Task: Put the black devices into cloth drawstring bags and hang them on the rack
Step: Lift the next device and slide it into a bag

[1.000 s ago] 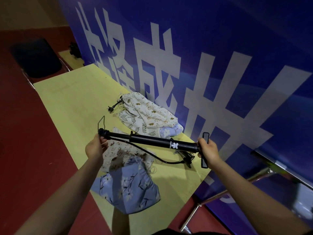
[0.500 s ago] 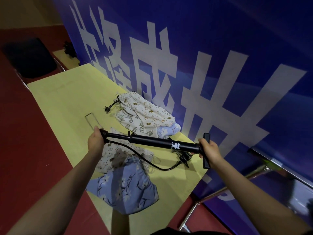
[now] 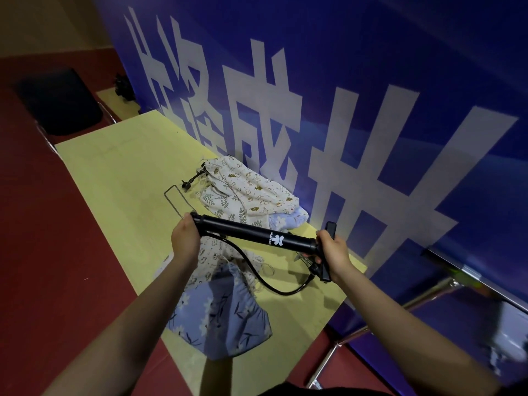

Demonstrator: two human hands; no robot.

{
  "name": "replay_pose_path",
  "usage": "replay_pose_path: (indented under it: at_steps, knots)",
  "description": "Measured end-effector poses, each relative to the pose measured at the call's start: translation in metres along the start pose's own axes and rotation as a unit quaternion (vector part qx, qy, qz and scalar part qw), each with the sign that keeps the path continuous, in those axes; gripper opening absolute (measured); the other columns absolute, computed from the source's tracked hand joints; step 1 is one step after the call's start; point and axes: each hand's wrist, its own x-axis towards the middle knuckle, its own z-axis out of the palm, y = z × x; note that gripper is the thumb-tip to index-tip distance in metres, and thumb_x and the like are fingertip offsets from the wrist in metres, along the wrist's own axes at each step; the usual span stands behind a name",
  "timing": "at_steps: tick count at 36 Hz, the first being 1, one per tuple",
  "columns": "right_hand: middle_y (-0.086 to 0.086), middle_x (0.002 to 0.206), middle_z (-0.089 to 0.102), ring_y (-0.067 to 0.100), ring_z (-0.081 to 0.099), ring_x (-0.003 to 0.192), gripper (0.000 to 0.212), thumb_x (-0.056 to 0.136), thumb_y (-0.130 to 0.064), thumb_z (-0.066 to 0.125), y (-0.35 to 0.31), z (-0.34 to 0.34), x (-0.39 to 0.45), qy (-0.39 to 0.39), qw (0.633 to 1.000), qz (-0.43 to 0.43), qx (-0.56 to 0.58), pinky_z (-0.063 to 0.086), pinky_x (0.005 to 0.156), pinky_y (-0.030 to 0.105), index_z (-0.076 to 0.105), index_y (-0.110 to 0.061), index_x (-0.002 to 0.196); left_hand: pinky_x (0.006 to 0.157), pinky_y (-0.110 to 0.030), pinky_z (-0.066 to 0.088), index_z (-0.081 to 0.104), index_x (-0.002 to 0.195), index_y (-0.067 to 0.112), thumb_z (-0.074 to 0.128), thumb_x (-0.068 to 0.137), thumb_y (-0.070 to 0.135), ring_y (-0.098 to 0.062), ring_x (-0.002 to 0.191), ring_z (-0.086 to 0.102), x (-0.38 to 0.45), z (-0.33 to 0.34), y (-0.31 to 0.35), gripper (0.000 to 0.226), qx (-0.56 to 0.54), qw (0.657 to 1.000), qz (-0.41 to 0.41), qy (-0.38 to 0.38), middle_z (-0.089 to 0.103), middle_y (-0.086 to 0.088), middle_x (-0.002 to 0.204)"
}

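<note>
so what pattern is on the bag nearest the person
Blue cloth bag with white flowers and dark leaf sprigs, seen in the head view.

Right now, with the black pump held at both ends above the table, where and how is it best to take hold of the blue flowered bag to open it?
Take the blue flowered bag at its gathered mouth, the far end beside the white printed cloth, coming from above. That puckered edge is the opening; the near end overhangs the yellow table. Both the left hand and right hand grip the black pump, so one must let go first.
</note>
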Motion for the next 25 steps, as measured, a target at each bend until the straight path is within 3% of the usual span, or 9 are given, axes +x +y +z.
replay_pose_path:
  at_steps: [4,7,10,12,15,17,19,22,25]
  knots:
    - [0.033,0.075,0.067,0.02,0.039,0.038,0.022,0.095,-0.025,0.048,0.002,-0.006,0.004,-0.028,1.0,0.008,0.002,0.033,0.047,0.027,0.044,-0.008,0.082,0.083,-0.04,0.049,0.058,0.093,0.012,0.038,0.099,0.025,-0.023,0.085,0.05,-0.003,-0.01,-0.002,0.025,-0.024,0.998,-0.007,-0.056,0.05,-0.009,0.088]
    - [0.019,0.057,0.063,0.025,0.049,0.047,0.032,0.097,-0.037,0.05,-0.001,-0.007,0.005,-0.042,0.999,-0.013,-0.003,0.037,0.044,0.025,0.045,-0.009,0.082,0.09,-0.041,0.048,0.055,0.103,0.009,0.038,0.101,0.026,-0.02,0.086,0.051,-0.004,-0.018,-0.004,0.024,-0.02,0.996,-0.038,-0.084,0.051,-0.009,0.097]
    - [0.006,0.055,0.058,0.016,0.048,0.042,0.04,0.097,-0.047,0.046,-0.006,-0.002,0.003,-0.029,0.998,-0.041,-0.025,0.04,0.041,0.02,0.051,-0.01,0.081,0.094,-0.041,0.039,0.05,0.121,0.01,0.034,0.102,0.038,-0.027,0.106,0.05,-0.01,-0.02,-0.005,0.038,0.004,0.999,-0.044,-0.032,0.05,-0.013,0.122]
    - [0.004,0.059,0.058,0.011,0.048,0.04,0.043,0.098,-0.048,0.043,-0.007,0.002,0.002,-0.015,0.997,-0.057,-0.044,0.04,0.04,0.018,0.052,-0.01,0.081,0.109,-0.045,0.031,0.034,0.146,0.009,0.035,0.101,0.038,-0.031,0.135,0.038,-0.016,-0.02,-0.003,0.053,0.016,0.999,0.021,0.03,0.037,-0.013,0.149]
    - [0.003,0.062,0.058,0.01,0.05,0.042,0.045,0.098,-0.05,0.042,-0.005,0.009,0.004,0.0,0.996,-0.074,-0.055,0.042,0.044,0.021,0.053,-0.01,0.079,0.113,-0.047,0.029,0.03,0.147,0.004,0.036,0.101,0.033,-0.028,0.139,0.034,-0.028,-0.015,0.002,0.055,0.091,0.972,0.207,0.054,0.036,-0.011,0.151]
    - [0.002,0.06,0.059,0.013,0.049,0.043,0.045,0.097,-0.05,0.042,-0.005,0.014,0.006,0.002,0.996,-0.08,-0.049,0.041,0.047,0.025,0.053,-0.011,0.077,0.112,-0.036,0.03,0.039,0.145,0.007,0.036,0.102,0.032,-0.017,0.134,0.038,-0.032,-0.008,0.003,0.05,0.161,0.939,0.304,0.002,0.043,-0.002,0.145]
    - [0.002,0.058,0.058,0.015,0.048,0.044,0.046,0.097,-0.051,0.043,-0.007,0.019,0.006,-0.007,0.996,-0.081,-0.034,0.04,0.048,0.026,0.053,-0.012,0.076,0.112,-0.039,0.033,0.054,0.134,0.01,0.033,0.101,0.035,-0.017,0.124,0.05,-0.032,0.001,0.005,0.047,0.257,0.893,0.356,-0.098,0.056,-0.005,0.136]
    - [0.001,0.056,0.055,0.017,0.047,0.045,0.045,0.098,-0.048,0.042,-0.016,0.025,0.002,-0.032,0.995,-0.094,-0.021,0.04,0.047,0.025,0.054,-0.012,0.075,0.1,-0.043,0.04,0.066,0.098,0.021,0.03,0.1,0.042,-0.015,0.083,0.06,-0.035,0.011,0.01,0.041,0.448,0.747,0.45,-0.196,0.066,0.006,0.086]
    - [0.006,0.062,0.057,0.016,0.05,0.05,0.043,0.099,-0.045,0.042,-0.03,0.028,-0.005,-0.043,0.993,-0.111,-0.024,0.042,0.048,0.023,0.055,-0.013,0.075,0.068,-0.031,0.045,0.06,0.109,0.026,0.035,0.093,0.06,-0.015,0.081,0.057,-0.041,0.019,0.022,0.046,0.514,0.651,0.508,-0.233,0.058,0.008,0.087]
